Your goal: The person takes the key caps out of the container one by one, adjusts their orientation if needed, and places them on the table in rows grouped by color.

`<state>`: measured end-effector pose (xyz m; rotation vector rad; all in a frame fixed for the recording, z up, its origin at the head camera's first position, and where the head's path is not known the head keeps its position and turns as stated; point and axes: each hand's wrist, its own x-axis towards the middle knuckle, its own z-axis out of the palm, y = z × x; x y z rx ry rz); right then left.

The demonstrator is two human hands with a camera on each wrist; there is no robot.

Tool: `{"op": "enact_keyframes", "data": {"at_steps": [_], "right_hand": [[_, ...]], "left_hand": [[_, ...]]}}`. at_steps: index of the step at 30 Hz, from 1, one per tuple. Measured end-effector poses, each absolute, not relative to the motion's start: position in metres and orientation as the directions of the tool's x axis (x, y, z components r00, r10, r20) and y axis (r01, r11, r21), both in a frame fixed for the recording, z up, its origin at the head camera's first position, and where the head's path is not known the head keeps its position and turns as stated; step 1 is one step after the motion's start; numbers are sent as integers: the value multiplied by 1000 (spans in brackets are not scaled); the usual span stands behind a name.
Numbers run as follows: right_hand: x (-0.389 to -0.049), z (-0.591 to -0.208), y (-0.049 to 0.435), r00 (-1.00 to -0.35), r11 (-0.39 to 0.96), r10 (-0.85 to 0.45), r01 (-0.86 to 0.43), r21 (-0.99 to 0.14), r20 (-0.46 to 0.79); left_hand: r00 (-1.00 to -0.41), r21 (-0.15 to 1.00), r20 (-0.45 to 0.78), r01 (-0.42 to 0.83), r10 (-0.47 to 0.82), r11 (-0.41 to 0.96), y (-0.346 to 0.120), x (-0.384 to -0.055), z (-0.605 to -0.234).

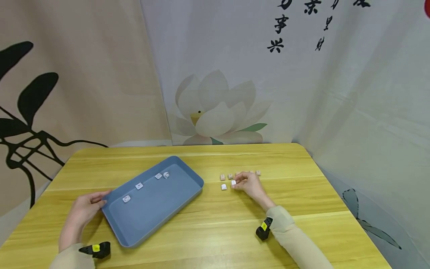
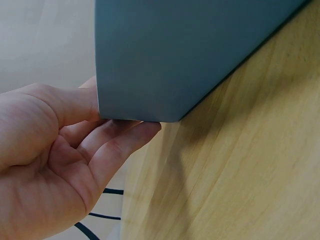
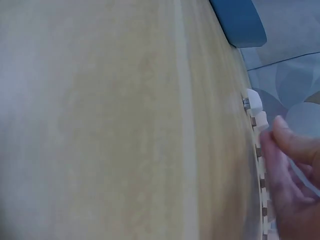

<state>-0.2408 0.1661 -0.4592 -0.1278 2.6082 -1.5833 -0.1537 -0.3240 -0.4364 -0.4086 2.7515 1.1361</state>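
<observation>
My left hand [image 1: 85, 209] grips the left corner of a blue-grey rectangular tray [image 1: 147, 233]. In the left wrist view, the thumb lies against the tray's wall [image 2: 145, 60] and the fingers are under its edge. Several small white keycaps lie inside the tray, among them one keycap [image 1: 126, 199] near the left hand. Right of the tray, my right hand [image 1: 250, 186] pinches a white keycap [image 1: 233, 182] between thumb and fingertips. Beside it sits another white keycap [image 1: 223, 186]. A row of keycaps [image 1: 222, 177] runs behind, partly hidden by the right hand.
Everything stands on a yellow wood-grain table [image 1: 208, 243]. Behind it hangs a pale curtain [image 1: 215, 56] with a lotus print and dark characters. A black wrist camera [image 1: 264, 229] sits on the right sleeve, and another camera [image 1: 100, 249] on the left.
</observation>
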Motion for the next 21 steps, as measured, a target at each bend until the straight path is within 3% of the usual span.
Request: {"op": "enact_keyframes", "data": {"at_steps": [9,21], "right_hand": [[-242,-465,163,-990,564,-139,-101,-819,27],[-244,-466,159,-996,581,-91,-57,-812,5]], "left_hand": [[-956,678,-226,-292,-187,675,-324,-152,-434],[-963,681,-199,-267,-179,682,-324,-151,-434]]}}
